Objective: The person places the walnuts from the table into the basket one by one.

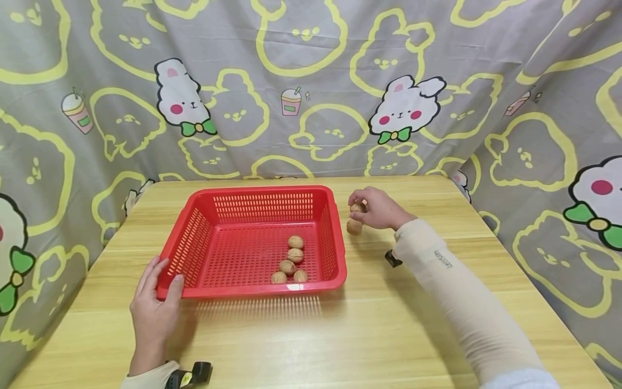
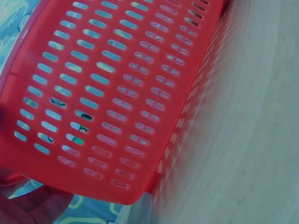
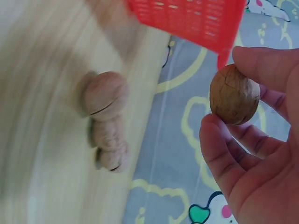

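My right hand (image 1: 376, 209) pinches a walnut (image 3: 233, 94) between thumb and fingers, raised over the table to the right of a red plastic basket (image 1: 252, 293). In the right wrist view, three walnuts (image 3: 106, 95) lie in a row on the table below; in the head view one walnut (image 1: 354, 227) shows under the hand, which hides others. My left hand (image 1: 154, 310) grips the basket's near left corner, its thumb at the front rim and fingers along the left side. Several walnuts (image 1: 295, 255) rest in the basket's right front part.
The light wood table (image 1: 389, 346) ends at a grey patterned curtain (image 1: 335, 108) behind and on both sides. The basket's slotted wall (image 2: 100, 79) fills much of the left wrist view. A small black camera (image 1: 201, 372) sits at the left wrist.
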A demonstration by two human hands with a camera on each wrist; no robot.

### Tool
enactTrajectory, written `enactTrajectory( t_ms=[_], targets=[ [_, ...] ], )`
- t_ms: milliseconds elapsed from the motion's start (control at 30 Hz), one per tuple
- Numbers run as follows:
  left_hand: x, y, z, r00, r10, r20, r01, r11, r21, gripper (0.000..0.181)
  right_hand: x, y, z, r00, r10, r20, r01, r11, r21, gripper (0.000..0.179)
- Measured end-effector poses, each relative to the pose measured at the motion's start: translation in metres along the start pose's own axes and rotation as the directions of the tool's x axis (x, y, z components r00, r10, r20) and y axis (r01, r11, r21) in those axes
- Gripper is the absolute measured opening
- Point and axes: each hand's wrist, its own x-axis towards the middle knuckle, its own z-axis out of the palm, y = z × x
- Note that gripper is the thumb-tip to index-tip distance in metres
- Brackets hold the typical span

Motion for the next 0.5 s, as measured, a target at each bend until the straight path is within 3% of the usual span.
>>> enactTrajectory(
  t_ms=[333, 500],
  targets=[
    [0.0, 0.0, -0.001, 0.999, 0.032, -0.006, -0.032, 0.999, -0.017, 0.044, 0.015, -0.03, -0.007, 1.0, 0.024, -0.005, -0.024, 0.999, 0.03, 0.023],
    [0.0, 0.002, -0.001, 1.0, 0.012, 0.004, -0.012, 1.0, -0.011, 0.045, 0.022, -0.042, -0.007, 1.0, 0.026, -0.014, -0.026, 0.999, 0.025, 0.023]
  ],
)
